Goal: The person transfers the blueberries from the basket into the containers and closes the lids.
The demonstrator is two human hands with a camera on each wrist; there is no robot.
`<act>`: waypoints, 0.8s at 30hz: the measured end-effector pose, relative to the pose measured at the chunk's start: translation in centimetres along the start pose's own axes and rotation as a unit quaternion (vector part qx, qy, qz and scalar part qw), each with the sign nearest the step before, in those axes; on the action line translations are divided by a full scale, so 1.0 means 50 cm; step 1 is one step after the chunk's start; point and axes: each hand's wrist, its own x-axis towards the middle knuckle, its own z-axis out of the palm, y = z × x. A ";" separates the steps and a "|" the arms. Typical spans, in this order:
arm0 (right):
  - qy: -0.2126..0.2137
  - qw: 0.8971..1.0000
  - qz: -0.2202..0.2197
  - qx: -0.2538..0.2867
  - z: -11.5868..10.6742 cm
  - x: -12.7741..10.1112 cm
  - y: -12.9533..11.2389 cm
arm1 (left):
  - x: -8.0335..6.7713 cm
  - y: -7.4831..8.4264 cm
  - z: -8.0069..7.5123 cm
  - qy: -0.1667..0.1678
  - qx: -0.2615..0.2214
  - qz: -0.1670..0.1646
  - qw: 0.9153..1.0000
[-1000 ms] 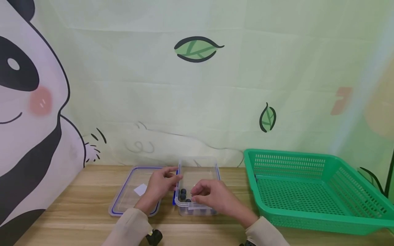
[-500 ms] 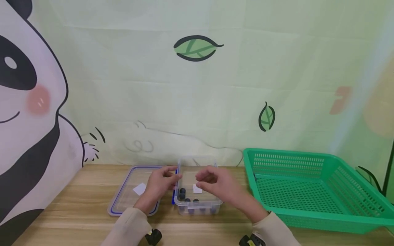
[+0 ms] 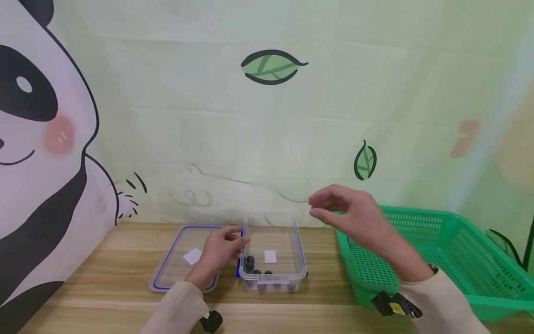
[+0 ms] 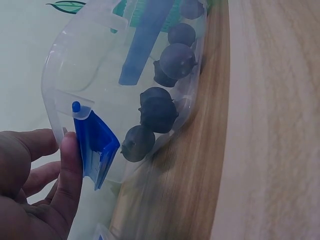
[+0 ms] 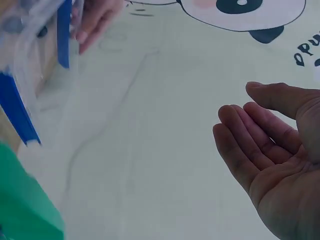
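Note:
My left hand (image 3: 219,248) grips the left wall of a clear plastic food container (image 3: 273,279), thumb and fingers at its rim. The left wrist view shows those fingers beside a blue side clip (image 4: 97,145). Several blueberries (image 4: 177,61) lie along the container's bottom, mostly at its near left corner and front in the head view. Raised above the left end of a green basket (image 3: 413,218) is my right hand (image 3: 359,215). Its fingers are gently bent, the thumb stands apart from them, and the right wrist view shows nothing in the palm.
Left of the container, a clear lid (image 3: 175,273) with a blue seal lies on the wooden table (image 3: 104,278). A white square label (image 3: 270,256) shows in the container. Behind the table hangs a pale green printed backdrop (image 3: 187,116) with a panda and leaves.
My right hand has risen out of the container and moved right, over the basket's left end. A white label it partly covered now shows fully. My left hand stays at the container's wall.

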 end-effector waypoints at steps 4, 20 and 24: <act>-0.001 0.999 0.010 -0.040 -0.062 0.012 0.002 | 0.001 0.002 0.001 0.001 0.001 -0.004 1.000; -0.043 0.992 0.102 -0.067 -0.146 0.039 0.183 | -0.001 0.002 0.001 0.002 0.000 0.000 1.000; -0.057 0.990 0.124 -0.046 -0.135 0.031 0.237 | 0.000 0.000 0.001 0.003 0.000 -0.003 1.000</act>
